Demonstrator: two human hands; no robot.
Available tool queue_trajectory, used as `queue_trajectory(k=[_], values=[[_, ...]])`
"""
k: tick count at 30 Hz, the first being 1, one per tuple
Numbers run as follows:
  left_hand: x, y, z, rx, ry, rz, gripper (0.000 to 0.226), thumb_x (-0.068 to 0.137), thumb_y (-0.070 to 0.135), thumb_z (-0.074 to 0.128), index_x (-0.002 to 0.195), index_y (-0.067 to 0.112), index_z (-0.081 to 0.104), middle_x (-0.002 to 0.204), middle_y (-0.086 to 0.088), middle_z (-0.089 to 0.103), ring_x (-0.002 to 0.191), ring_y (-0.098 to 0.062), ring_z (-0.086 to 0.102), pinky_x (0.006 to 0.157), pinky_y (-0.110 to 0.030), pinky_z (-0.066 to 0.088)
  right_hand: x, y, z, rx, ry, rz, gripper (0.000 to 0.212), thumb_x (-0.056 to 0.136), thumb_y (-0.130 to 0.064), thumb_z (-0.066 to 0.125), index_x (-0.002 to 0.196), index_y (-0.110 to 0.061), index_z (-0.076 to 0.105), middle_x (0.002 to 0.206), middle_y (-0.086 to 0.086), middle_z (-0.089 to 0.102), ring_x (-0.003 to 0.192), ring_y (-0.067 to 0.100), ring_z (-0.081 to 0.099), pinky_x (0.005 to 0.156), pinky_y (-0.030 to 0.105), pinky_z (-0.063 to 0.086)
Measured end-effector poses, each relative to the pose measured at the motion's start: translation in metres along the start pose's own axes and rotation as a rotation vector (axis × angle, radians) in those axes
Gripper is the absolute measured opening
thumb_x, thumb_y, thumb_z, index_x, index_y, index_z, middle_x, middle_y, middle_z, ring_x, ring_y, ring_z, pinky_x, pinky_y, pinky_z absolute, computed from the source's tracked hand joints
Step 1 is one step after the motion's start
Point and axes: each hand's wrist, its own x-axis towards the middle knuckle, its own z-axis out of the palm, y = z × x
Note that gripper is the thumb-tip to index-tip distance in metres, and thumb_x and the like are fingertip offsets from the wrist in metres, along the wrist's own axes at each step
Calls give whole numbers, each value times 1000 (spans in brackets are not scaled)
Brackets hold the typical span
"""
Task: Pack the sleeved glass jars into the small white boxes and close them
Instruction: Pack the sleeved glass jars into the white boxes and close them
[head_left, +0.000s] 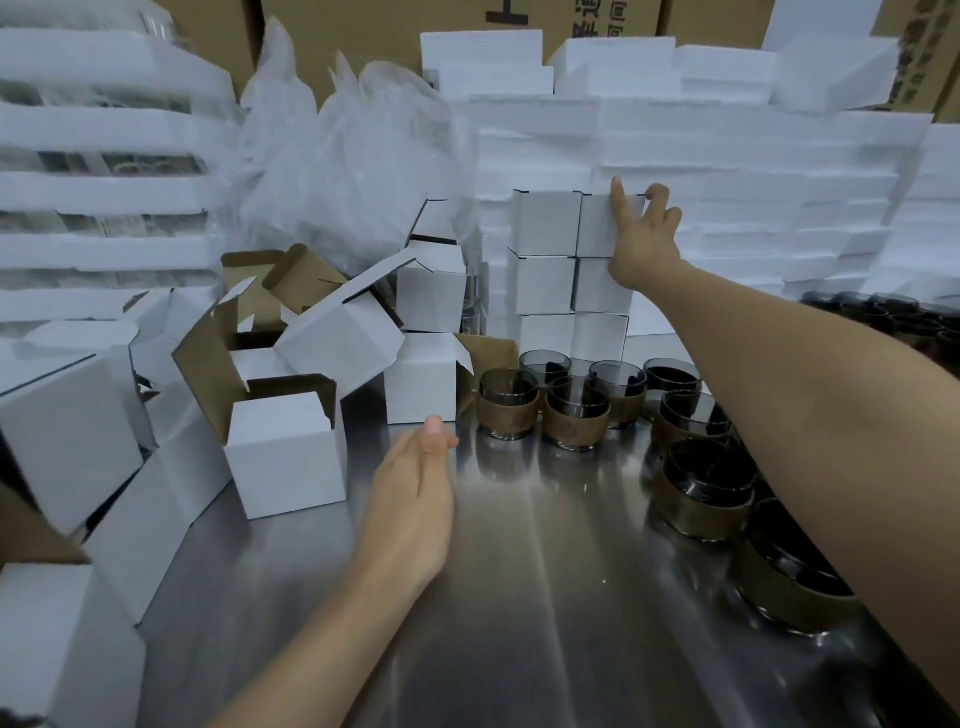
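At the far edge of the steel tabletop (545, 571), from the head view: grips the top white box (602, 226) of a closed stack (545, 286) with the right hand (641, 239), thumb flat up the front face, fingers curled round the upper right corner. Holds the left hand (415, 493) low over the middle of the tabletop, fingers straight and together, nothing in it, just beside an open box (285, 452) with flaps up. Finds the sleeved glass jars (574, 410) unboxed, clustered at the foot of the stack and on down the right edge. Looks like seating a finished box on the pile. To do that well: square it flush with its neighbour, set it straight down, release only once steady, and avoid pushing the column sideways, with glass standing right below. Afterwards, probably best to take the nearest jar and draw the open box closer.
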Motion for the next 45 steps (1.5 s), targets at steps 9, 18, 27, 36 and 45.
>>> queue_trajectory(k=[9,18,27,36,45], values=[[-1,3,-2,40,-28,23,44,100,49,18,106,29,57,95,19,52,92,4,50,76,-11,32,-28,-20,-24,252,-80,137,87,86,3,42,154,-30,-2,160,12,-13,142,39,7,96,38,39],[-9,14,-12,146,252,261,13,89,1,51,93,11,59,97,-2,57,95,-20,55,84,-33,45,-268,-128,12,945,97,-92,57,81,12,46,133,-11,48,122,5,36,74,1,48,74,13,43],[2,-1,-34,606,643,247,58,77,11,61,134,11,47,154,-19,22,144,-37,16,114,-52,16,-281,-96,11,1133,-232,138,36,88,6,45,84,-25,63,85,4,58,66,7,55,63,15,47],[14,-10,-44,347,708,72,38,86,21,65,123,22,57,155,-16,9,141,-33,20,114,-43,19,-282,-99,6,1140,-330,49,29,91,4,48,88,-20,64,89,-3,62,71,12,57,67,23,50],[-3,3,-30,145,468,333,8,86,12,49,92,17,52,134,-8,28,112,-21,48,97,-36,39,-287,-101,-7,1258,-254,-170,28,98,-23,54,125,-29,53,127,-4,51,112,5,53,88,8,41]])
